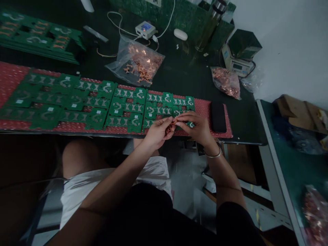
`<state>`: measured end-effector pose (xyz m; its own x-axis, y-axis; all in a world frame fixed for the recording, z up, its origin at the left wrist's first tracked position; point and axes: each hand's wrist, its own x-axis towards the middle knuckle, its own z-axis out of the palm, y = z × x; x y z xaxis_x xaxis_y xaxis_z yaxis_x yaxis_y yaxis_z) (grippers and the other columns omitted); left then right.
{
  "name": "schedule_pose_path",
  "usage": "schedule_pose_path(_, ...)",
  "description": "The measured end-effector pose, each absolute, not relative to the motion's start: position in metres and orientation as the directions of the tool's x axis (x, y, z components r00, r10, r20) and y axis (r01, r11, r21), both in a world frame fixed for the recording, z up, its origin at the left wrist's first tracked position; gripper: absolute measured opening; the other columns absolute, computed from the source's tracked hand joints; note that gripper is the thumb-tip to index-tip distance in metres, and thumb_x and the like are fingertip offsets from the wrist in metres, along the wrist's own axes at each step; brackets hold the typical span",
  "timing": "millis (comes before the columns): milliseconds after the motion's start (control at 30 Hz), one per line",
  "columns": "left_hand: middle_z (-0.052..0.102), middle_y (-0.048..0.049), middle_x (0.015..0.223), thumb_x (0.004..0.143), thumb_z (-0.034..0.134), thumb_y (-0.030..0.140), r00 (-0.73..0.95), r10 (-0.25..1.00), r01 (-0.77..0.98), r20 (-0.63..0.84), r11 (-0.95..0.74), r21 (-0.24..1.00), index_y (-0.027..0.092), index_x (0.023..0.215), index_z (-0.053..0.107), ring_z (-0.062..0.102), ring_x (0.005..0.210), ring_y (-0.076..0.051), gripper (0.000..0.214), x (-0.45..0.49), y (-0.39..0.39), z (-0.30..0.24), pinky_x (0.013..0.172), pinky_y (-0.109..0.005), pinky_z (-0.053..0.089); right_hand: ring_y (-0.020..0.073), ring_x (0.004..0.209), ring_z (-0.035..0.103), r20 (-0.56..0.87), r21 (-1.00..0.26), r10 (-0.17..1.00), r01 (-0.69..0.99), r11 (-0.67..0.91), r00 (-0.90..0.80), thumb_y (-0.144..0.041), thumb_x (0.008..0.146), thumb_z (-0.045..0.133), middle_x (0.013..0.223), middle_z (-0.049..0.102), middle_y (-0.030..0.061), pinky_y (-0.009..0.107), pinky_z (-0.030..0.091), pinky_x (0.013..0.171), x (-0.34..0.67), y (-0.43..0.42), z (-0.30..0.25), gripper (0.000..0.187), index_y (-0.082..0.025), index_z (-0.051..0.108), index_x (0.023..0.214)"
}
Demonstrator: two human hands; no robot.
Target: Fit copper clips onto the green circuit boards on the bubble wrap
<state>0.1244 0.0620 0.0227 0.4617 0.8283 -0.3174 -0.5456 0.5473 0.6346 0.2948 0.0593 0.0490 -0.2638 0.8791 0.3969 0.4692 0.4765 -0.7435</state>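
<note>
My left hand [160, 131] is curled around several small copper pieces [169, 129] over the front edge of the bench. Thumb and fingertips of my right hand [194, 125] meet at the left hand's fingertips, pinching a copper piece [174, 120]. Just behind both hands lies a green circuit board [183, 101], partly covered by the right fingers. More green circuit boards [125, 107] continue leftward in a row on red bubble wrap [202, 106]. Bare metallic pads show on their tops.
An open plastic bag of copper pieces [146, 63] lies behind the boards, a second bag [227, 82] farther right. A black phone-like slab [218, 117] rests on the wrap's right end. Stacked boards with copper pieces [38, 37] stand back left. A bottle [211, 25] stands at the back.
</note>
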Motion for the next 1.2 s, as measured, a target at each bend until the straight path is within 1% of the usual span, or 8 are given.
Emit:
schedule_pose_path(167, 0.053, 0.0023, 0.061, 0.079, 0.074, 0.035, 0.522, 0.803, -0.567, -0.286, 0.578, 0.587, 0.012, 0.079, 0.061, 0.035, 0.038, -0.002, 0.026, 0.122, 0.063, 0.024, 0.035, -0.017, 0.014, 0.0189, 0.1, 0.07, 0.367, -0.778, 0.895, 0.445, 0.444, -0.253, -0.035, 0.088, 0.071, 0.102, 0.076, 0.0045, 0.037, 0.059, 0.087, 0.297, 0.064, 0.048, 0.012, -0.027, 0.074, 0.097)
schedule_pose_path(300, 0.051, 0.0034, 0.059, 0.075, 0.075, 0.026, 0.526, 0.799, -0.551, -0.291, 0.581, 0.599, 0.011, 0.078, 0.063, 0.034, 0.038, -0.002, 0.019, 0.121, 0.064, 0.027, 0.035, -0.017, 0.012, 0.019, 0.101, 0.07, 0.338, -0.836, 0.904, 0.357, 0.416, -0.263, -0.036, 0.087, 0.072, 0.103, 0.075, 0.0038, 0.038, 0.058, 0.09, 0.299, 0.067, 0.047, 0.013, -0.028, 0.074, 0.097)
schedule_pose_path(433, 0.052, 0.0023, 0.061, 0.077, 0.072, 0.029, 0.544, 0.786, -0.544, -0.294, 0.597, 0.589, 0.011, 0.08, 0.064, 0.035, 0.039, -0.002, 0.02, 0.123, 0.065, 0.027, 0.035, -0.018, 0.013, 0.0188, 0.101, 0.07, 0.305, -0.902, 0.92, 0.237, 0.362, -0.245, -0.037, 0.086, 0.073, 0.102, 0.075, 0.0026, 0.04, 0.058, 0.094, 0.308, 0.08, 0.039, 0.014, -0.029, 0.075, 0.097)
schedule_pose_path(600, 0.054, 0.0016, 0.063, 0.076, 0.072, 0.027, 0.51, 0.795, -0.535, -0.328, 0.592, 0.603, 0.011, 0.084, 0.064, 0.036, 0.039, -0.002, 0.019, 0.127, 0.069, 0.025, 0.036, -0.018, 0.012, 0.0187, 0.099, 0.07, 0.305, -0.904, 0.931, 0.248, 0.349, -0.198, -0.043, 0.083, 0.075, 0.099, 0.076, 0.003, 0.039, 0.058, 0.094, 0.313, 0.096, 0.034, 0.018, -0.028, 0.076, 0.092)
schedule_pose_path(800, 0.054, 0.0008, 0.06, 0.078, 0.065, 0.028, 0.443, 0.833, -0.541, -0.332, 0.544, 0.642, 0.013, 0.074, 0.06, 0.035, 0.037, -0.004, 0.016, 0.13, 0.071, 0.027, 0.036, -0.02, 0.012, 0.0183, 0.1, 0.07, 0.296, -0.906, 0.931, 0.246, 0.345, -0.215, -0.041, 0.086, 0.072, 0.102, 0.076, 0.0022, 0.039, 0.058, 0.093, 0.311, 0.095, 0.034, 0.017, -0.027, 0.074, 0.097)
schedule_pose_path(967, 0.052, 0.002, 0.058, 0.078, 0.066, 0.034, 0.435, 0.841, -0.572, -0.321, 0.533, 0.623, 0.017, 0.068, 0.05, 0.036, 0.038, -0.005, 0.025, 0.128, 0.068, 0.026, 0.036, -0.019, 0.013, 0.0198, 0.099, 0.07, 0.412, -0.745, 0.907, 0.538, 0.393, -0.091, -0.037, 0.088, 0.069, 0.099, 0.076, 0.0036, 0.041, 0.056, 0.093, 0.34, 0.123, 0.015, 0.014, -0.025, 0.074, 0.091)
schedule_pose_path(1067, 0.052, 0.0026, 0.059, 0.078, 0.07, 0.037, 0.426, 0.843, -0.564, -0.329, 0.532, 0.632, 0.017, 0.068, 0.047, 0.035, 0.039, -0.004, 0.032, 0.127, 0.066, 0.026, 0.037, -0.019, 0.012, 0.0205, 0.101, 0.069, 0.42, -0.599, 0.888, 0.678, 0.425, -0.187, -0.033, 0.09, 0.067, 0.1, 0.076, 0.0037, 0.043, 0.054, 0.096, 0.354, 0.139, 0.005, 0.011, -0.025, 0.074, 0.092)
schedule_pose_path(1200, 0.052, 0.0024, 0.06, 0.076, 0.074, 0.037, 0.417, 0.842, -0.553, -0.343, 0.534, 0.639, 0.016, 0.071, 0.05, 0.036, 0.04, -0.004, 0.032, 0.124, 0.066, 0.028, 0.037, -0.019, 0.012, 0.0207, 0.1, 0.069, 0.398, -0.545, 0.873, 0.692, 0.472, -0.282, -0.031, 0.092, 0.065, 0.102, 0.077, 0.0042, 0.043, 0.052, 0.096, 0.355, 0.146, -0.001, 0.012, -0.025, 0.074, 0.094)
